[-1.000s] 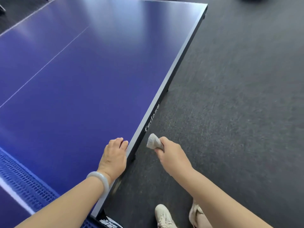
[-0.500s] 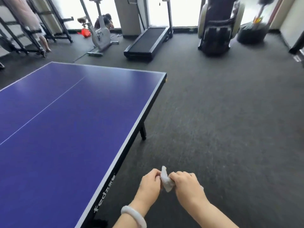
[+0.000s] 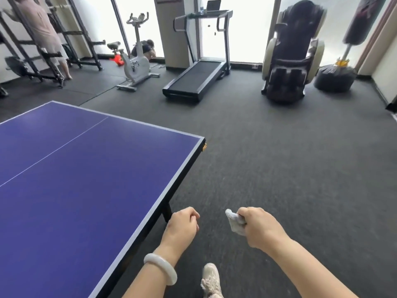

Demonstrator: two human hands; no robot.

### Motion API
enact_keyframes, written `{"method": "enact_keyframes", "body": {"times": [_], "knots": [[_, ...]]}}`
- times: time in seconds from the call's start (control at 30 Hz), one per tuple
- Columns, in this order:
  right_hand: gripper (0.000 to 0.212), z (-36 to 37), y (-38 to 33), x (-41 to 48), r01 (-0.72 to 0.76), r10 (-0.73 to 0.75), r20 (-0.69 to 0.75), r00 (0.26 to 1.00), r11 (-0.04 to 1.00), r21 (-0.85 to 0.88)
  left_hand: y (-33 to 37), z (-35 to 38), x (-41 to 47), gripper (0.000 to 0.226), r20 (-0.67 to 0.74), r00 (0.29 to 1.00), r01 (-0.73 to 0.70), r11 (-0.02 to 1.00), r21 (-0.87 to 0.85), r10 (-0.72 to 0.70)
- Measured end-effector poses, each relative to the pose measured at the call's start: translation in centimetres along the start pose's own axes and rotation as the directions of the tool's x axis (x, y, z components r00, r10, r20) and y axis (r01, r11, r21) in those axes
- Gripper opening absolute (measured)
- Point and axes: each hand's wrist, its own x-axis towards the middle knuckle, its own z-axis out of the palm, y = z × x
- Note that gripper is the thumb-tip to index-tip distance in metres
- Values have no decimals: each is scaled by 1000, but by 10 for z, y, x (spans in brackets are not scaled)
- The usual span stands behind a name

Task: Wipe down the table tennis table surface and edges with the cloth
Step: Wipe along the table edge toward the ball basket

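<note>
From my remote seat, the far left shows a person [image 3: 43, 24] standing at a dark metal rack [image 3: 25, 61] against the wall. Below that, the blue desk [image 3: 75, 179] (a table tennis top with a thin white centre line and white border) fills the lower left, its far right corner pointing toward the middle of the room. Behind it stand a white exercise bike [image 3: 135, 65], with 1 more person [image 3: 146, 49] crouched by the window just past it, and a black treadmill [image 3: 197, 76].

My left hand [image 3: 182, 224] hangs just right of the desk's side edge, over the floor and close to a dark desk leg; I cannot see it touching the edge. Its fingers are curled in on themselves and hold nothing. A pale bangle [image 3: 160, 268] sits on that wrist. Between the 2 forearms, 1 light shoe [image 3: 210, 278] shows on the grey carpet [image 3: 300, 158].

The cloth [image 3: 235, 222], a small grey-white wad, is off the desk: it sticks out of the left side of my right hand [image 3: 260, 226], whose fingers are clamped round it. That hand is well apart from the desk edge, with the left hand between them.

Farther right, a black and cream massage chair [image 3: 294, 57] faces me, and a freestanding punching bag [image 3: 363, 20] leans over its round base [image 3: 335, 77] in the corner.
</note>
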Motion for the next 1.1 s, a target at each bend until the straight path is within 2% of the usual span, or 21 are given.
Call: {"method": "enact_keyframes", "body": {"times": [0.1,0.23,0.3,0.4,0.57,0.67,0.8,0.9,1.1], "knots": [[32,-29,20,75,-11,11,-5,1000,999,42,24,2,85,26,12,1000,-15,1000,-1,15],[24,-68,52,164,-40,39,20,999,998,39,71,2,186,25,89,996,-19,1000,22,17],[29,-88,67,211,-52,52,-3,999,995,86,99,-1,238,24,96,995,-44,999,31,40],[22,-108,91,277,-57,66,-50,997,986,156,130,-1,304,19,96,995,-45,997,58,39],[21,-125,131,399,27,-13,-67,998,976,218,149,3,408,21,43,998,38,993,116,-43],[25,-131,145,480,127,-126,-19,992,963,236,152,4,454,20,-49,987,161,980,116,-156],[21,-133,136,561,283,-308,65,949,925,253,152,3,481,18,-162,924,364,927,96,-346],[21,-129,115,609,382,-435,161,886,882,277,153,0,493,21,-241,851,489,871,45,-466],[20,-103,63,671,515,-588,279,759,805,295,137,-8,516,24,-327,718,641,767,-32,-614]]}}
